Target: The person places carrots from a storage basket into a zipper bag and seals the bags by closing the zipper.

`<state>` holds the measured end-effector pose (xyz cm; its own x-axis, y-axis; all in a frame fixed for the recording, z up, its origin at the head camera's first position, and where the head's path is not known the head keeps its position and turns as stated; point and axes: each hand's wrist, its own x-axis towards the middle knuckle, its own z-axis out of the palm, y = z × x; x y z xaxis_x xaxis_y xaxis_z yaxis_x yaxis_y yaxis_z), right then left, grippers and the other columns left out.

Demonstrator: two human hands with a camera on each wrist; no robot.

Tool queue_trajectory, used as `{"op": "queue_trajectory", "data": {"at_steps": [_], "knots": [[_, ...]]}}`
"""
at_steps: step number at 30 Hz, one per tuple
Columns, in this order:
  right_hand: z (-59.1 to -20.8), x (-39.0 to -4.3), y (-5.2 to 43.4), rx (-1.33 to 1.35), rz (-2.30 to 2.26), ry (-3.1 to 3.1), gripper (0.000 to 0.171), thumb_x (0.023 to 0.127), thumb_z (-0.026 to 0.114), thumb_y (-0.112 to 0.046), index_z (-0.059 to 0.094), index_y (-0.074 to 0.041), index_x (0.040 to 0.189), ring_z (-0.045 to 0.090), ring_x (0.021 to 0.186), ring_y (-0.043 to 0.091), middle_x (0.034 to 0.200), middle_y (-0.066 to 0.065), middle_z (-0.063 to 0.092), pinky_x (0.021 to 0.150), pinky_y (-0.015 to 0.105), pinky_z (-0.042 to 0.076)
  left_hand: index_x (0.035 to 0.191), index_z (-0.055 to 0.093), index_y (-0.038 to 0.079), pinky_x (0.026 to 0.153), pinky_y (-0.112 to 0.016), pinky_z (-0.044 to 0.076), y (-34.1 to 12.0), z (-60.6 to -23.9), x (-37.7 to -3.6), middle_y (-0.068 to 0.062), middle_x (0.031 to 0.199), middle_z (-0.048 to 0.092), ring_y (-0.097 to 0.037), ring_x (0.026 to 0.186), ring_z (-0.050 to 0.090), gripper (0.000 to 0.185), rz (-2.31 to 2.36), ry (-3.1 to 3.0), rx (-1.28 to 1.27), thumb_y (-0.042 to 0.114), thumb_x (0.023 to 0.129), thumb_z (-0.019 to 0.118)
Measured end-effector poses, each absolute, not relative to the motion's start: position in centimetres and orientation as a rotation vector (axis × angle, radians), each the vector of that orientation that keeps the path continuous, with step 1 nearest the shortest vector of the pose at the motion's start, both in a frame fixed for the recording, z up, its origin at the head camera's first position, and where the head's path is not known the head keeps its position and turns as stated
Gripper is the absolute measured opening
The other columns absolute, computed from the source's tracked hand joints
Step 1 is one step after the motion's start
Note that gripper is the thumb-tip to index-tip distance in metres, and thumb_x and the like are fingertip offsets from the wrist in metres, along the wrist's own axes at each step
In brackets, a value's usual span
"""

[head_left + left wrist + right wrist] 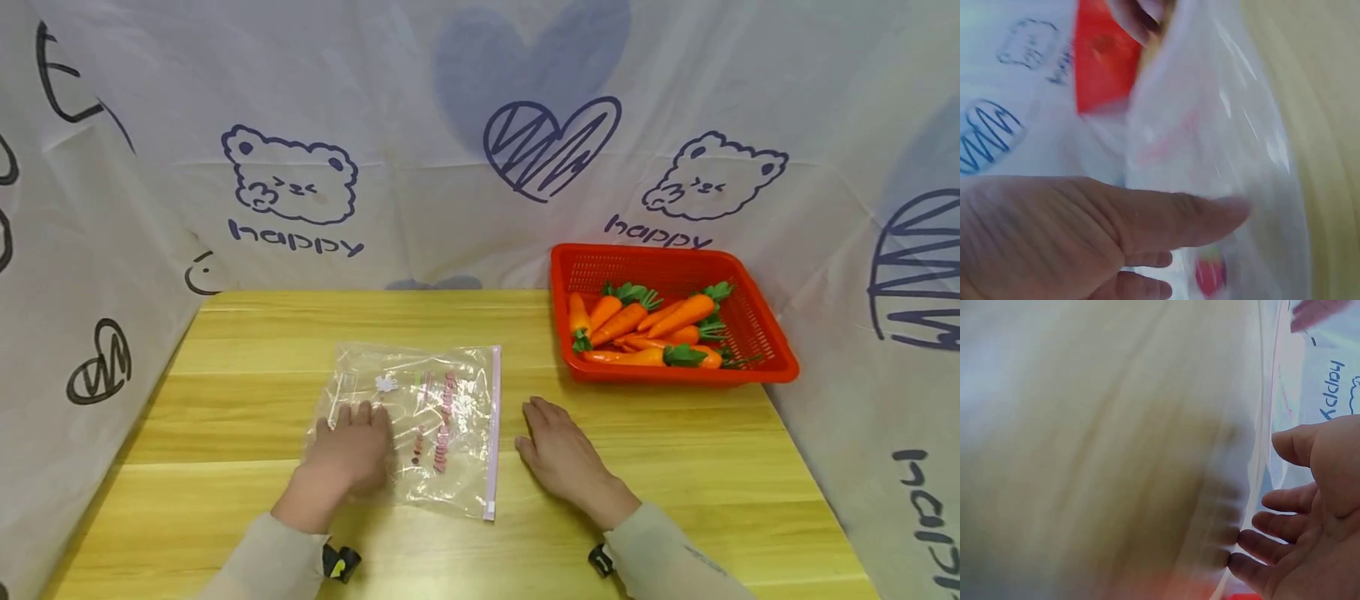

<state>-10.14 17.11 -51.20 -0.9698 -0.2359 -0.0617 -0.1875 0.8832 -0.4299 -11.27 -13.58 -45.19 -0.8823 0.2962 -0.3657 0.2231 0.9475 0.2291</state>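
A flat, see-through zip bag (468,417) with pink print and a lilac slider strip lies on the table. My left hand (348,450) rests over the bag's left part, fingers pointing forward. In the left wrist view its thumb (1191,219) stretches straight across the clear plastic. To the right of the slider edge, my right hand (566,458) rests on the wooden tabletop, holding nothing. Its fingers (1288,525) look relaxed and spread in the right wrist view, with the tips at the table surface.
A red plastic basket (757,333) stands at the back right of the wooden table (247,333), holding several orange carrots (690,315) with green tops. White cloth (427,200) printed with bears and hearts hangs behind the table and along both sides.
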Motion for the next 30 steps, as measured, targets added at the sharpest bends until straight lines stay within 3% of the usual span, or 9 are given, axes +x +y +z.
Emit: {"op": "queue_trajectory", "data": {"at_steps": [2, 5, 10, 14, 19, 25, 30], "knots": [[-51.2, -10.0, 17.4, -0.32, -0.651, 2.956, 0.06, 0.104, 0.062, -0.028, 0.048, 0.006, 0.151, 0.042, 0.148, 0.046, 0.159, 0.026, 0.046, 0.121, 0.058, 0.035, 0.151, 0.045, -0.008, 0.115, -0.079, 0.026, -11.9, -45.2, -11.1, -0.038, 0.16, 0.036, -0.064, 0.147, 0.032, 0.06, 0.274, 2.747, 0.419, 0.015, 0.098, 0.06], [-51.3, -9.8, 17.6, -0.319, -0.628, 2.987, 0.061, 0.103, 0.063, -0.029, 0.048, 0.007, 0.151, 0.044, 0.146, 0.048, 0.157, 0.027, 0.047, 0.119, 0.06, 0.036, 0.145, 0.054, -0.004, 0.112, -0.075, 0.036, -9.1, -45.9, -10.8, -0.034, 0.155, 0.047, -0.06, 0.142, 0.043, 0.051, 0.312, 2.854, 0.501, 0.016, 0.099, 0.06], [-51.2, -9.6, 17.7, -0.299, -0.539, 3.066, 0.062, 0.102, 0.065, -0.032, 0.051, 0.005, 0.149, 0.048, 0.141, 0.049, 0.154, 0.027, 0.051, 0.113, 0.065, 0.041, 0.122, 0.067, -0.001, 0.101, -0.066, 0.05, -4.3, -47.6, -10.9, -0.024, 0.129, 0.067, -0.047, 0.124, 0.062, 0.04, 0.31, 3.101, 0.575, 0.03, 0.096, 0.07], [-51.1, -9.5, 17.7, -0.279, -0.484, 3.103, 0.06, 0.1, 0.068, -0.034, 0.055, 0.005, 0.145, 0.053, 0.136, 0.048, 0.149, 0.026, 0.055, 0.109, 0.066, 0.044, 0.113, 0.069, 0.002, 0.101, -0.066, 0.048, -1.3, -48.2, -11.6, -0.018, 0.111, 0.068, -0.041, 0.112, 0.065, 0.051, 0.188, 3.172, 0.513, 0.049, 0.094, 0.072], [-50.9, -9.3, 17.4, -0.276, -0.484, 3.095, 0.061, 0.1, 0.068, -0.035, 0.056, 0.006, 0.143, 0.054, 0.135, 0.049, 0.147, 0.027, 0.056, 0.107, 0.067, 0.045, 0.12, 0.068, 0.002, 0.103, -0.075, 0.042, 0.6, -48.2, -12.4, -0.017, 0.114, 0.066, -0.043, 0.119, 0.062, 0.066, 0.021, 3.101, 0.386, 0.061, 0.092, 0.071], [-51.0, -9.2, 17.3, -0.266, -0.48, 3.081, 0.062, 0.1, 0.068, -0.037, 0.055, 0.005, 0.144, 0.053, 0.136, 0.048, 0.149, 0.025, 0.055, 0.108, 0.067, 0.043, 0.127, 0.066, 0.001, 0.1, -0.079, 0.042, 1.0, -47.9, -12.8, -0.019, 0.121, 0.063, -0.045, 0.127, 0.057, 0.062, 0.021, 2.982, 0.295, 0.053, 0.094, 0.072], [-51.0, -9.2, 17.3, -0.256, -0.504, 3.057, 0.063, 0.101, 0.067, -0.039, 0.055, 0.004, 0.145, 0.052, 0.136, 0.047, 0.15, 0.024, 0.055, 0.11, 0.067, 0.042, 0.125, 0.067, 0.002, 0.097, -0.078, 0.045, 0.5, -46.9, -13.0, -0.02, 0.125, 0.061, -0.046, 0.128, 0.056, 0.037, 0.106, 2.915, 0.244, 0.029, 0.101, 0.063]]}}
